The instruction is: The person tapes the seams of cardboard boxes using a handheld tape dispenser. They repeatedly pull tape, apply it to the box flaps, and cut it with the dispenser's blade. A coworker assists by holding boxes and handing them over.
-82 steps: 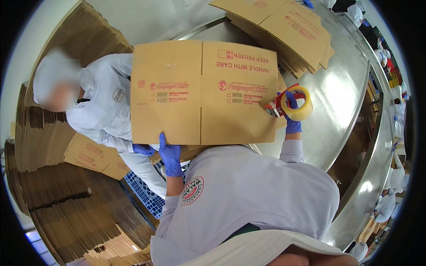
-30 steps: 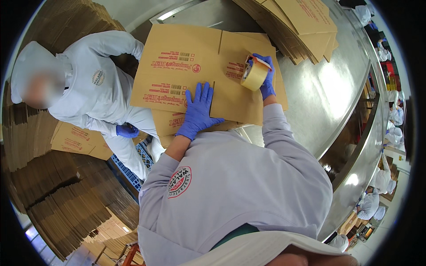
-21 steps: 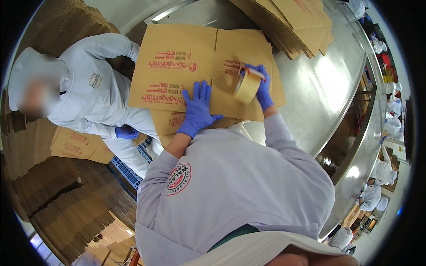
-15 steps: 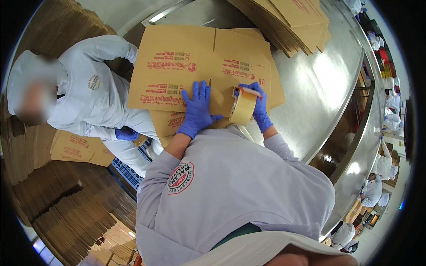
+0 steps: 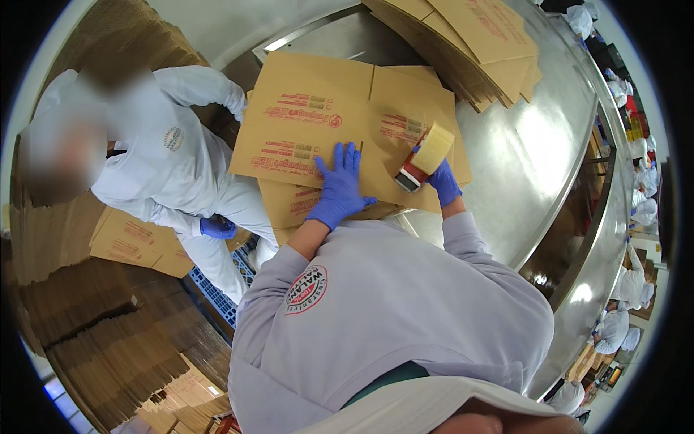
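Note:
A flattened brown cardboard box (image 5: 303,79) with red print lies on a metal table, over other cardboard sheets. My left hand (image 5: 338,189), in a blue glove, rests on it with the fingers spread, near a slot in the board. In my blue-gloved right hand (image 5: 444,182) is a tape dispenser (image 5: 432,150) with a wide roll of tan tape and a red and black head. It is held tilted above the right part of the box. The roll hides part of my right fingers.
A stack of flat cardboard boxes (image 5: 499,61) stands at the far right of the metal table (image 5: 535,152). At the left, a co-worker (image 5: 181,145) in white stands close to the table. Tall cardboard stacks (image 5: 108,354) and a blue plastic pallet (image 5: 215,293) are at the lower left.
My right hand has turned the tape dispenser, so its red and black head now points down toward me. My left hand stays spread on the box. The whole view has shifted slightly.

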`<state>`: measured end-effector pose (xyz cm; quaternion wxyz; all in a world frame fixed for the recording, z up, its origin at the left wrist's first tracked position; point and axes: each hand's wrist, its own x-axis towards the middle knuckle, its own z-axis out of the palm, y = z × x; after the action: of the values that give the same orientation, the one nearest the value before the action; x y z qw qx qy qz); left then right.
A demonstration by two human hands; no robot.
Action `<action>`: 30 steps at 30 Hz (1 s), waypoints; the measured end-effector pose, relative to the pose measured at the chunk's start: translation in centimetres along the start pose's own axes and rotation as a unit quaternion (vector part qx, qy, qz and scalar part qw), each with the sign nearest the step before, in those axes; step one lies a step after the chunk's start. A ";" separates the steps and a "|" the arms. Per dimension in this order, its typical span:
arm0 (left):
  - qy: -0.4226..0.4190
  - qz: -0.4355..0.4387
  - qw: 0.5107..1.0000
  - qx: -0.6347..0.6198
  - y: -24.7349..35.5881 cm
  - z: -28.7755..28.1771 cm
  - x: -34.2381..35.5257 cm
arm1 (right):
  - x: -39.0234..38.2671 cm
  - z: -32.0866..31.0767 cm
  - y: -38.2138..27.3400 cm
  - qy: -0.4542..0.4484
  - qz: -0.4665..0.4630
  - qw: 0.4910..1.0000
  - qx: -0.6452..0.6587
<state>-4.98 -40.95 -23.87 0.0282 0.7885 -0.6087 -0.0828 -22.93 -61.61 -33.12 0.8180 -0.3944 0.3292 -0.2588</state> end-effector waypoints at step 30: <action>0.635 -0.018 0.597 -0.490 -14.8 -16.7 -12.5 | -14.3 13.2 -24.5 -0.519 -0.405 0.741 0.130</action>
<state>8.85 -26.07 -8.37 0.7885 0.5203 -0.2907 0.1521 -26.44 -59.21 -2.14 0.7235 -0.4537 -0.3745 -0.3613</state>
